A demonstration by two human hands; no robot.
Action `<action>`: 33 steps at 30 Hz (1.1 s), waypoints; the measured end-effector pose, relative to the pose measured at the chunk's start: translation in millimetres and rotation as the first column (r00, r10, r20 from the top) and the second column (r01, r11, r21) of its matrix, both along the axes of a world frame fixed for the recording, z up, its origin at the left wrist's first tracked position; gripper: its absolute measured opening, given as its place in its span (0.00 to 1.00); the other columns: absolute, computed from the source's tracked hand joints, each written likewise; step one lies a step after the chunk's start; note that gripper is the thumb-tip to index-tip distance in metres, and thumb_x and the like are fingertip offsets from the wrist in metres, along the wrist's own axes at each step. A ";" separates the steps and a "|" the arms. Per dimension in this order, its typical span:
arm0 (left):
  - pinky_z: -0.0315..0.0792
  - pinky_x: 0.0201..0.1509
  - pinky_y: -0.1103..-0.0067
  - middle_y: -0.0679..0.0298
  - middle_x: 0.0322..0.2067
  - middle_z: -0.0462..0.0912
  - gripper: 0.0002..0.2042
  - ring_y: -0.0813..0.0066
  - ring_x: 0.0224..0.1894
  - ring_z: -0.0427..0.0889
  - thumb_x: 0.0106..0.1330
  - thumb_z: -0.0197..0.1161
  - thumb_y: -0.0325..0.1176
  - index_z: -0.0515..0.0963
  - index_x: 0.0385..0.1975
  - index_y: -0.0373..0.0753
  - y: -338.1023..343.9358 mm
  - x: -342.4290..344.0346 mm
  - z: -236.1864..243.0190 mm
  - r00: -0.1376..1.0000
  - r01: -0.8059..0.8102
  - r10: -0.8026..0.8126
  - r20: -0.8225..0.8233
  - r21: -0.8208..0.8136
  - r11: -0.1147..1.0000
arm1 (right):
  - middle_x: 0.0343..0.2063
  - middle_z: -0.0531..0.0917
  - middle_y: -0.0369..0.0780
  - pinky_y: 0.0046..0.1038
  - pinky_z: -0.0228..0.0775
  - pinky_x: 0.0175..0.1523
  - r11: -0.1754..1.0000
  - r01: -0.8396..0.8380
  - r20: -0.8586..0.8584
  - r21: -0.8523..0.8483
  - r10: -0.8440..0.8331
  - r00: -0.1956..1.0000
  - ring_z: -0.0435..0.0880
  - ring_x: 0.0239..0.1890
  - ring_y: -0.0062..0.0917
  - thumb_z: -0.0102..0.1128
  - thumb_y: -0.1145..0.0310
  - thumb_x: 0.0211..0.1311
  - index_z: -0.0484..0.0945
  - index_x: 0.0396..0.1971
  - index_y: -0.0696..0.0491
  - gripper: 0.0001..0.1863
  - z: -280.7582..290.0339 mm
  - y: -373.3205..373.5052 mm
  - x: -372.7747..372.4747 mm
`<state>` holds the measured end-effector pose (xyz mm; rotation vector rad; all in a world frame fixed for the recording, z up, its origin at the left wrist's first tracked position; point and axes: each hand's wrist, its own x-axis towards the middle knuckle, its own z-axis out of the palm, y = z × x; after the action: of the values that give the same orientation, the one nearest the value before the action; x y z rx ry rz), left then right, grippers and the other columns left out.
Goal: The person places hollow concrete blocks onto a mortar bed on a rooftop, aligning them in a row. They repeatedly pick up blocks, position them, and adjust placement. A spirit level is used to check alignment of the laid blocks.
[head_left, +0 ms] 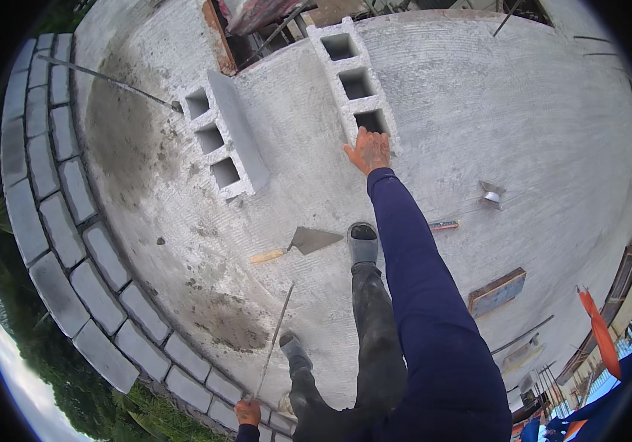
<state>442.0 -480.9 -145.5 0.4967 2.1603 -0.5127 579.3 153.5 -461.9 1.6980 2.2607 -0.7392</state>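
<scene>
Dark blue sleeve (pixel 430 272) ran nearest the camera, leading up the middle to the right hand (pixel 372 151). That hand was grasping a hollow grey block (pixel 362 104) on the concrete floor (pixel 448 132): its fingers hooked over the end closest to the person, at the nearest of three square holes, with the thumb to the left. The left hand (pixel 247 412), low beside a curved block wall (pixel 64 225), had curled fingers at the near end of a thin rod (pixel 277 335); whether it gripped or merely rested there could not be told. A second hollow block (pixel 236 136) stood to the left, apart from the first.

Handling the held block well probably called for fingers set deep over its end, since the rough rim looked likely to scrape skin. Being long, it would likely have tipped under one hand, so a second hand at the far end seemed wise. Footing mattered too: a trowel (pixel 314 241) lay pointing toward one grey shoe (pixel 364 249).
</scene>
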 end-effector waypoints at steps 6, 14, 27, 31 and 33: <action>0.70 0.38 0.63 0.46 0.26 0.79 0.13 0.48 0.31 0.77 0.52 0.55 0.37 0.81 0.27 0.35 5.9 8.5 0.4 0.973 -0.202 0.183 -0.142 -0.135 0.970 | 0.27 0.82 0.44 0.40 0.55 0.58 0.999 -0.021 0.099 0.038 0.018 0.995 0.80 0.38 0.35 0.61 0.58 0.49 0.74 0.34 0.54 0.17 -7.9 4.0 -5.3; 0.70 0.42 0.65 0.48 0.28 0.80 0.12 0.51 0.34 0.78 0.52 0.57 0.34 0.80 0.30 0.33 5.9 31.4 -7.8 0.884 -0.320 0.344 -0.316 0.127 0.939 | 0.34 0.81 0.47 0.34 0.68 0.48 0.973 -0.175 0.142 -0.150 0.197 0.970 0.80 0.40 0.38 0.63 0.50 0.39 0.79 0.35 0.59 0.27 99.6 61.8 -13.7; 0.71 0.41 0.67 0.53 0.35 0.79 0.24 0.54 0.33 0.77 0.56 0.59 0.39 0.69 0.50 0.31 6.3 86.8 36.3 0.645 -0.435 0.718 -0.263 0.646 0.627 | 0.36 0.78 0.55 0.31 0.70 0.41 0.543 0.118 0.083 -0.832 -0.090 0.993 0.80 0.35 0.37 0.65 0.59 0.46 0.69 0.41 0.75 0.33 345.0 -156.5 34.1; 0.65 0.52 0.74 0.53 0.47 0.73 0.32 0.64 0.44 0.75 0.61 0.54 0.52 0.60 0.58 0.34 -4.6 192.7 42.7 -0.262 -0.862 0.766 0.587 0.215 -0.460 | 0.43 0.76 0.51 0.34 0.67 0.46 0.475 0.198 0.138 -0.857 -0.160 0.977 0.77 0.43 0.37 0.64 0.58 0.48 0.68 0.47 0.70 0.33 368.6 -281.8 70.7; 0.59 0.58 0.64 0.52 0.54 0.67 0.38 0.61 0.52 0.69 0.61 0.49 0.59 0.53 0.60 0.33 -19.1 228.3 27.7 -0.546 -0.737 0.411 0.730 -0.185 -0.650 | 0.45 0.75 0.50 0.37 0.66 0.49 0.428 0.241 0.184 -0.871 -0.171 0.968 0.75 0.46 0.37 0.65 0.59 0.48 0.66 0.49 0.68 0.34 380.3 -341.2 87.5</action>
<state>670.3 -500.0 -117.8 -1.1582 1.0491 1.5294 666.9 -187.7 -81.6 1.3556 1.1301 -1.5426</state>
